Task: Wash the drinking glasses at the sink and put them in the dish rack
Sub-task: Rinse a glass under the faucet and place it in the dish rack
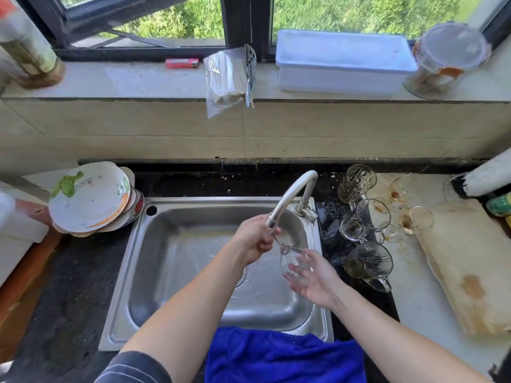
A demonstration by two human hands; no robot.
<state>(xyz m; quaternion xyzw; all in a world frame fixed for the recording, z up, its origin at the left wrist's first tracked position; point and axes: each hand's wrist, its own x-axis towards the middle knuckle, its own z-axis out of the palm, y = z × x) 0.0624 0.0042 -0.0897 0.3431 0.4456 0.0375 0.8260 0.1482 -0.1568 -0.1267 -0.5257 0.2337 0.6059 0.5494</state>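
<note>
Glass point(291, 259) is hanging tilted over the sink point(171, 272), right under the faucet point(293, 194). From the head cam its long axis is running down-right: left hand point(255, 239) is pinching the upper end, while right hand point(312, 277), fingers spread, is seemingly touching the bowl. It's looking clear and wet.

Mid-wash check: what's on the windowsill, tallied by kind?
Jars: 2
Red lighter: 1
Bag of sticks: 1
Metal utensil: 1
White tub: 1
Total: 6
</note>
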